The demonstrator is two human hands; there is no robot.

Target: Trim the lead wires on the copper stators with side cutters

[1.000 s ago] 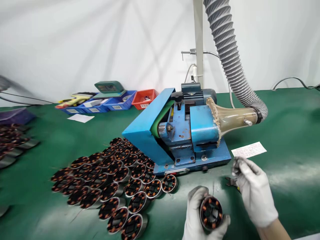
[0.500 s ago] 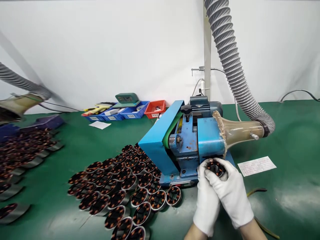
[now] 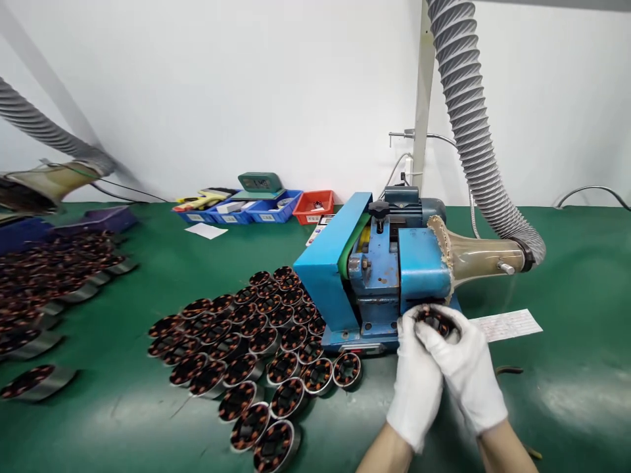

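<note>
Close against the near right corner of a blue metal belt-grinding machine (image 3: 379, 276), a round steel stator wound with copper coils (image 3: 436, 322) is held up off the green-covered desk (image 3: 123, 420). It is grasped from both sides: the white-gloved left hand (image 3: 418, 381) is wrapped around its left edge, and the white-gloved right hand (image 3: 466, 374) is closed over its right and near edge, so that only the top of the coil ring is seen between the fingers. Just right of the hands, a white printed paper slip (image 3: 507, 324) lies flat on the desk. From the machine's right end, a translucent funnel (image 3: 480, 256) is joined to a grey ribbed extraction hose (image 3: 468, 112) rising upward. To the left of the machine, many more such stators (image 3: 246, 348) are laid in rows. Farther off, blue and red plastic bins (image 3: 266, 207) are lined along the far edge.
</note>
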